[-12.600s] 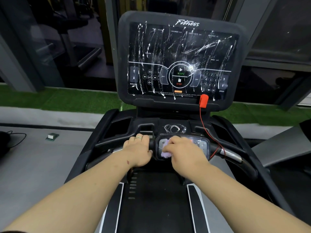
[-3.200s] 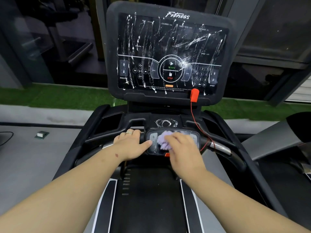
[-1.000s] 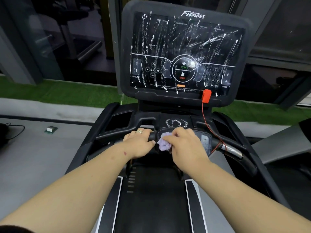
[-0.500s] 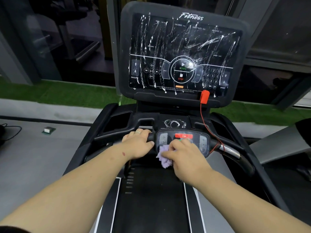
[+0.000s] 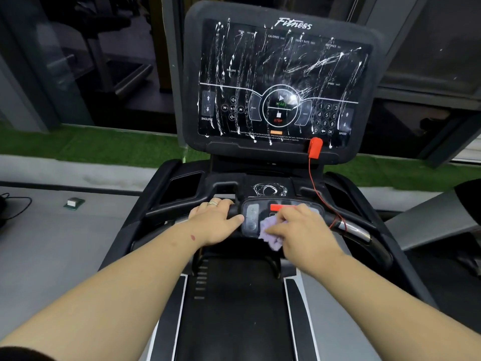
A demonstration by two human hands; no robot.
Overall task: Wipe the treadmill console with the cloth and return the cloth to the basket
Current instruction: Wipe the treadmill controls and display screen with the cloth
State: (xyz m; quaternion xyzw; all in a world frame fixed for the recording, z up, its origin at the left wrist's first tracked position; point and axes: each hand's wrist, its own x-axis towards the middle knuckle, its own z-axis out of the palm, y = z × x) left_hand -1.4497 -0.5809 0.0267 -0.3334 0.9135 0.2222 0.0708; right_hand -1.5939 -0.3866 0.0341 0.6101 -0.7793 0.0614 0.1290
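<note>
**Lower panel under the cloth, big screen streaked**

The black treadmill (image 5: 234, 295) fills the centre of the frame, its dark belt running down to the bottom edge. Its large black upright console screen (image 5: 279, 82), in the upper centre, is covered in white streaks and drips, so in my judgement the main part of the wiping is not yet done. Below it, the black curved handlebar (image 5: 166, 212) crosses the middle of the frame. The left hand (image 5: 214, 222) is wrapped closed around this bar just left of centre, a ring on one finger, most likely to steady the body while the other arm works.

Set in the bar is the small grey oval control panel (image 5: 251, 217) with a red strip along its top. The right hand (image 5: 303, 230) lies flat-fingered over its right half, pinching and pressing a small crumpled lilac cloth (image 5: 270, 234) against the panel's lower centre; part of the cloth hangs off below the panel edge.

A thin red safety cord (image 5: 312, 178) runs from a red clip (image 5: 315, 146) at the screen's lower right down to the bar, close beside the working hand, where it could snag.

No basket is in view.
</note>
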